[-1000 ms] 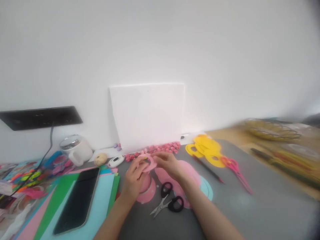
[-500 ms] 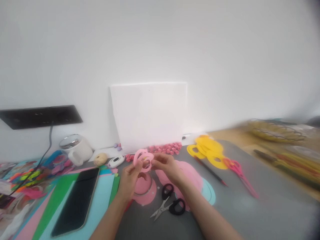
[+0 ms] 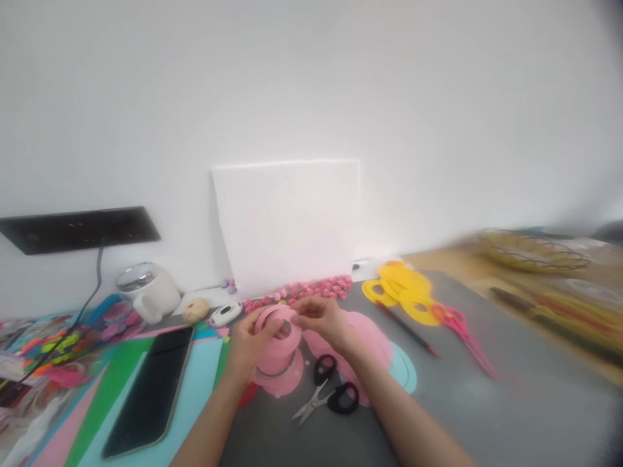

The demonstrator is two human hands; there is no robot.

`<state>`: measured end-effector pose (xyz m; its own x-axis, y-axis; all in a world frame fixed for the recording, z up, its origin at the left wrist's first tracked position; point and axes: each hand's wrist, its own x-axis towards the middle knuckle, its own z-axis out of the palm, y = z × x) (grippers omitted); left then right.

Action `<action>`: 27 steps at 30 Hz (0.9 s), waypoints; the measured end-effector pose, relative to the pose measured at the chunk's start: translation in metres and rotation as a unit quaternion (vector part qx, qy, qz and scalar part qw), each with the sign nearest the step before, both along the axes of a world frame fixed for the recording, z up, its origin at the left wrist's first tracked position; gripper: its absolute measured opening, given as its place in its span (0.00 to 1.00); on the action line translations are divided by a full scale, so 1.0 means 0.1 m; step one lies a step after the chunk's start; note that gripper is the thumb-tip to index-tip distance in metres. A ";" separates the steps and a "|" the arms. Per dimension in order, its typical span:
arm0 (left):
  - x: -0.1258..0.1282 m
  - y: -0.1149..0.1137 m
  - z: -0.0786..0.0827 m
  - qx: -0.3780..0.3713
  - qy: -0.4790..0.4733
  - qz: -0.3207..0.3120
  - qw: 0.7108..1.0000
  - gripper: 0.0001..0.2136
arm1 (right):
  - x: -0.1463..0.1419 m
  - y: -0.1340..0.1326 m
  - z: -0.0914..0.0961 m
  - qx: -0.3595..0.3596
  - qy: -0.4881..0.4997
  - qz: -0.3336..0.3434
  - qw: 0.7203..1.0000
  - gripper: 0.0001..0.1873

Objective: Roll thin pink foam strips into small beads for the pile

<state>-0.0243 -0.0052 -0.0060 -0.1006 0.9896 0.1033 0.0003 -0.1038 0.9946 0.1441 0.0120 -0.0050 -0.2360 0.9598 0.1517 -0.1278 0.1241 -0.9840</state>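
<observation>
Between my two hands is a pink paper ring (image 3: pixel 291 338), curled and held just above the mat. My left hand (image 3: pixel 244 340) pinches its left side, thumb in front. With thumb and fingertips, my right hand (image 3: pixel 324 319) grips its upper right edge. Under it lies a pink paper round (image 3: pixel 285 384) on the grey mat; the held ring partly hides it. Black-handled scissors (image 3: pixel 327 394) rest near my right forearm with their blades apart. More pink paper rounds (image 3: pixel 370 337) lie beneath my right wrist, over a light blue round (image 3: pixel 405 371).
At left, a black phone (image 3: pixel 150 389) lies on coloured paper sheets (image 3: pixel 204 370) beside a white mug (image 3: pixel 148 292). Yellow paper rings (image 3: pixel 406 292), a pencil (image 3: pixel 409 329) and pink scissors (image 3: pixel 462 337) are at right. A white board (image 3: pixel 287 224) leans on the wall behind small pink pieces (image 3: pixel 326 287).
The pink ring has come down slightly and turned, so its strip now looks wider and flatter to me. Both hands keep their hold, the left fingers shifted a little.
</observation>
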 end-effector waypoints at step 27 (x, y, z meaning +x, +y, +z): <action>-0.05 0.03 0.01 -0.046 -0.132 -0.052 0.989 0.13 | 0.32 -0.83 0.05 0.202 -0.604 0.132 0.760 0.15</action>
<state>-0.0288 -0.0018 -0.0055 -0.0082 1.0000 -0.0048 -0.2670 0.0024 0.9637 0.1762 -0.0711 0.0000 -0.6138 0.7872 -0.0590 0.7647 0.5744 -0.2919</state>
